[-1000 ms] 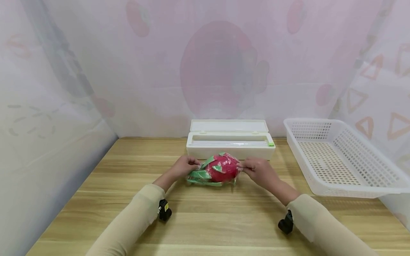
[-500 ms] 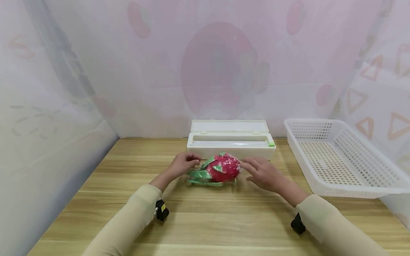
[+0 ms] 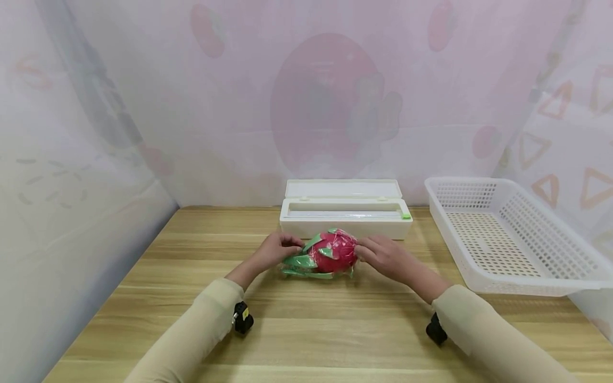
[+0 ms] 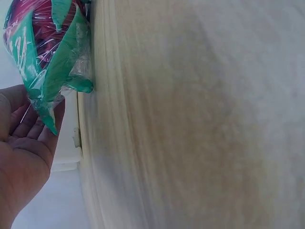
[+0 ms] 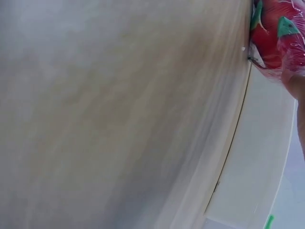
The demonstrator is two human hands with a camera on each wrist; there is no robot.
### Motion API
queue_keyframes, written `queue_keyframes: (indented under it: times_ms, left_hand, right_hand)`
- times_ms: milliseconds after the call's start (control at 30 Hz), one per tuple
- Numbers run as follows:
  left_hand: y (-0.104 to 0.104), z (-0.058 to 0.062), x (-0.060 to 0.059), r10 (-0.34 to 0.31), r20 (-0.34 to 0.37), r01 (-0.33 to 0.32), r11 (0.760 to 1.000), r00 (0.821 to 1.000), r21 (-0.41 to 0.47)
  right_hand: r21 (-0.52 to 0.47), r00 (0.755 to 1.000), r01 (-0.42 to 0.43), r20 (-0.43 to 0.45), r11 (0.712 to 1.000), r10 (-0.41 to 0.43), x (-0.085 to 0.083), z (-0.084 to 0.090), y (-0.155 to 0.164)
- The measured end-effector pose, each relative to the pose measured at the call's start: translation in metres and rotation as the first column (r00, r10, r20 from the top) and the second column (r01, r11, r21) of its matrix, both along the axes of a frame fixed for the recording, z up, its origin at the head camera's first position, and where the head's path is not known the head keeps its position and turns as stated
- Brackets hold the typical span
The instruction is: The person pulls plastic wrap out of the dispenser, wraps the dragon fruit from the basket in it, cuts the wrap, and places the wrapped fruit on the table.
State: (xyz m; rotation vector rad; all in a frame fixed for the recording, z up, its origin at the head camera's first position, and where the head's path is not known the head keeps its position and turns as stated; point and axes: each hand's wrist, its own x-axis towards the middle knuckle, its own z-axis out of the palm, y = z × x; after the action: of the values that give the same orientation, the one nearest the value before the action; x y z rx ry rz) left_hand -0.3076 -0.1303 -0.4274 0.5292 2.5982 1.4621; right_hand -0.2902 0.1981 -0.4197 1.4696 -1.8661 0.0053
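A red dragon fruit (image 3: pixel 330 252) with green leaves, wrapped in clear film, lies on the wooden table (image 3: pixel 306 330) in front of a white film dispenser box (image 3: pixel 345 213). My left hand (image 3: pixel 279 248) rests against its leafy left end. In the left wrist view the fingers (image 4: pixel 28 126) lie fairly straight under a leaf tip of the dragon fruit (image 4: pixel 45 52). My right hand (image 3: pixel 380 254) touches the fruit's right end with loosely bent fingers. In the right wrist view only the edge of a finger (image 5: pixel 298 86) shows beside the dragon fruit (image 5: pixel 274 36).
A white perforated basket (image 3: pixel 507 266) stands at the right of the table. The dispenser box has its lid open, with a green slider (image 3: pixel 405 215) at its right end. Curtain walls close in the left, back and right sides.
My right hand let go of the film at the fruit's right end, drew back open, then returned to touch the fruit. The left hand stayed at the leafy end.
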Motion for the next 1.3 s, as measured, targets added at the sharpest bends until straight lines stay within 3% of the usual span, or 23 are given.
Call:
queue_keyframes:
  times_ms: [467, 800, 1167, 1300]
  left_hand:
    - [0.000, -0.002, 0.003, 0.039, -0.014, -0.039, 0.999, 0.999, -0.037]
    - [-0.003, 0.002, 0.009, 0.007, 0.015, -0.006, 0.998, 1.000, -0.057]
    - [0.004, -0.001, 0.013, 0.079, 0.014, -0.078, 0.997, 0.997, -0.017]
    - [0.005, -0.002, 0.013, 0.088, 0.022, -0.088, 0.996, 0.996, -0.006]
  right_hand:
    - [-0.159, 0.993, -0.073, 0.081, 0.985, 0.087, 0.012, 0.007, -0.001]
    - [-0.254, 0.973, -0.003, 0.221, 0.967, 0.061, 0.019, 0.003, 0.000]
    - [-0.364, 0.894, 0.104, 0.442, 0.926, 0.074, 0.026, 0.002, -0.002]
    - [-0.381, 0.830, 0.190, 0.555, 0.905, 0.059, 0.031, 0.003, -0.002]
